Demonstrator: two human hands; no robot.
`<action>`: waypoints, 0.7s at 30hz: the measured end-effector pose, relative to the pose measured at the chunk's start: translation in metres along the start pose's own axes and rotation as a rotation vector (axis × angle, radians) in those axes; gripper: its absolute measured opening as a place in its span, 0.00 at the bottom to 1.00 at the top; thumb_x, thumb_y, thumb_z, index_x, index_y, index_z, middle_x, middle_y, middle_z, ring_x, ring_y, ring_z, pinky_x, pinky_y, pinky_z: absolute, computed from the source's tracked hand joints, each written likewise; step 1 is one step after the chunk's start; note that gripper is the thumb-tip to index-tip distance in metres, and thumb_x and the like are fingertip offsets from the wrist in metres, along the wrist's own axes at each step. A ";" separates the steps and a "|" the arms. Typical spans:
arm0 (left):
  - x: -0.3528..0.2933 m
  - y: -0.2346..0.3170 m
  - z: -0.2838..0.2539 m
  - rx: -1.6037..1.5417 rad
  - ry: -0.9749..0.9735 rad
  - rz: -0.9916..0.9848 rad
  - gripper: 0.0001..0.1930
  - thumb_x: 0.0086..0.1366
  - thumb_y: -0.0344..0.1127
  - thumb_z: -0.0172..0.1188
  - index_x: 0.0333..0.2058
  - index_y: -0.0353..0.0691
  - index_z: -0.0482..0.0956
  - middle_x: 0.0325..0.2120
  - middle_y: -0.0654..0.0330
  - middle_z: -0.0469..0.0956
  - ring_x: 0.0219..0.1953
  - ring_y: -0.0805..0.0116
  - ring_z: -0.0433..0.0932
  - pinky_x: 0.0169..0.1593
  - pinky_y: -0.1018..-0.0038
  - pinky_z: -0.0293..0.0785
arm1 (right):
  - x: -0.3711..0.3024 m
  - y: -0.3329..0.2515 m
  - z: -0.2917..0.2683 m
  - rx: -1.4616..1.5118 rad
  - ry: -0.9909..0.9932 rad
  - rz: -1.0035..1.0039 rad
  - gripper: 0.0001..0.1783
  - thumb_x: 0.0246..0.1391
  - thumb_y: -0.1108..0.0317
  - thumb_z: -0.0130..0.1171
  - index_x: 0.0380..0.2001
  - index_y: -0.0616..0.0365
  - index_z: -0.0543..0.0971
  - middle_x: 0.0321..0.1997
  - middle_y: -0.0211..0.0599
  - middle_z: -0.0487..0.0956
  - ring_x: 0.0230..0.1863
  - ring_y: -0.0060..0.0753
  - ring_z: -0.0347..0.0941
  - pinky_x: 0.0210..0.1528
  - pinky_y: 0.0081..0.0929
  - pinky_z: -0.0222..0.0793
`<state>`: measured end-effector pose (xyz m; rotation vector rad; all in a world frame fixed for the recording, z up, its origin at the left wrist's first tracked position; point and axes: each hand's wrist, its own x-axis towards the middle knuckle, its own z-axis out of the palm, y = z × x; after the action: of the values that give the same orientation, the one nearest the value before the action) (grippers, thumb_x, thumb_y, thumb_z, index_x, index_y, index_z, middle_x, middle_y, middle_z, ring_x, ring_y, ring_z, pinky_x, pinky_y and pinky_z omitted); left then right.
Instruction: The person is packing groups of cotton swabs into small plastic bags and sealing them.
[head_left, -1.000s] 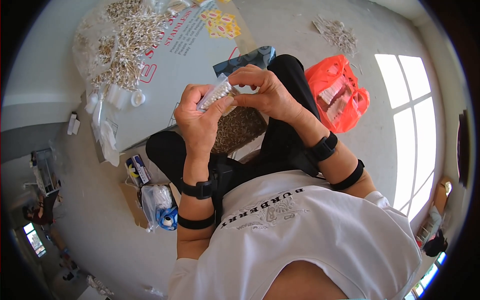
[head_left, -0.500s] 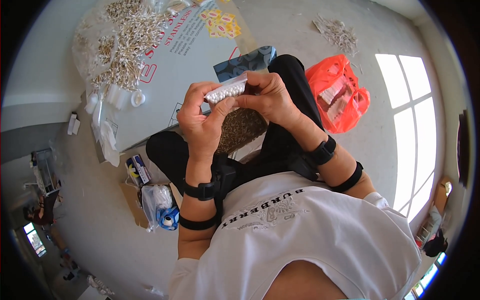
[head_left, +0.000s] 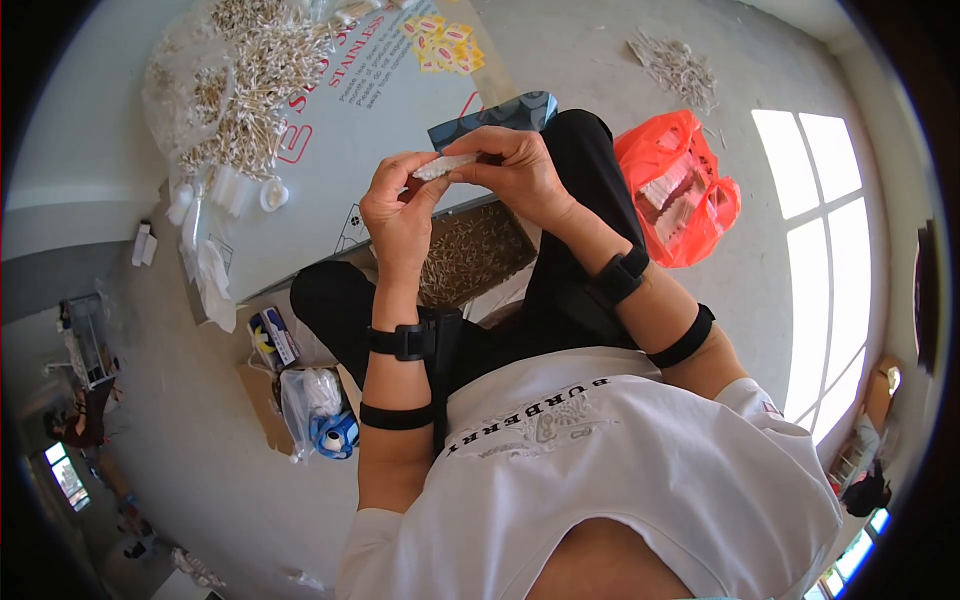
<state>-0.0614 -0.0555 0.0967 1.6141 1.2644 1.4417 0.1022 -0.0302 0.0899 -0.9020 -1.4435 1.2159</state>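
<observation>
A small packet of white cotton swabs [head_left: 446, 166] is held up over the near edge of the table, its white tips packed side by side. Fingers and thumb of my left hand [head_left: 398, 215] pinch its left end. At the other end, my right hand [head_left: 520, 180] grips the packet between thumb and curled fingers, covering that part. Beneath the hands, between my knees, a shallow brown box [head_left: 475, 250] contains many loose, thin pieces like swabs. A large heap of cotton swabs [head_left: 250, 95] spills from clear plastic at the table's far left.
Yellow-and-white labels [head_left: 445, 45] lie on the grey table sheet [head_left: 345, 150]. A blue patterned piece [head_left: 490, 118] sits by my right knee. On the floor are a red plastic bag [head_left: 700, 225] with packets, scattered white pieces [head_left: 675, 70] and an open cardboard box [head_left: 268, 405].
Both hands have moved slightly left and up with the packet. It has turned, so its swab tips show as a narrower band, and more of the brown box is visible.
</observation>
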 end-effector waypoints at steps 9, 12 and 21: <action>-0.006 -0.053 0.014 -0.274 0.124 -0.413 0.10 0.56 0.24 0.68 0.38 0.38 0.83 0.29 0.66 0.79 0.26 0.82 0.72 0.25 0.83 0.68 | 0.005 0.056 0.003 -0.047 0.016 0.137 0.11 0.48 0.76 0.67 0.37 0.62 0.83 0.31 0.28 0.80 0.32 0.14 0.71 0.36 0.17 0.69; -0.004 -0.055 0.016 -0.356 0.105 -0.506 0.08 0.56 0.27 0.69 0.36 0.37 0.83 0.24 0.67 0.78 0.23 0.83 0.70 0.24 0.85 0.65 | 0.005 0.066 0.002 0.041 0.042 0.186 0.09 0.45 0.75 0.68 0.34 0.62 0.83 0.28 0.30 0.80 0.28 0.16 0.70 0.32 0.20 0.68; 0.006 -0.051 0.011 -0.421 0.050 -0.657 0.03 0.55 0.23 0.66 0.28 0.37 0.82 0.21 0.69 0.75 0.23 0.83 0.70 0.22 0.86 0.60 | 0.015 0.057 -0.003 -0.063 -0.020 0.082 0.05 0.45 0.76 0.67 0.27 0.62 0.81 0.26 0.31 0.75 0.28 0.20 0.70 0.32 0.21 0.66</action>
<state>-0.0635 -0.0303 0.0502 0.7835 1.2510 1.2133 0.0983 -0.0033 0.0376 -1.0035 -1.4802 1.2484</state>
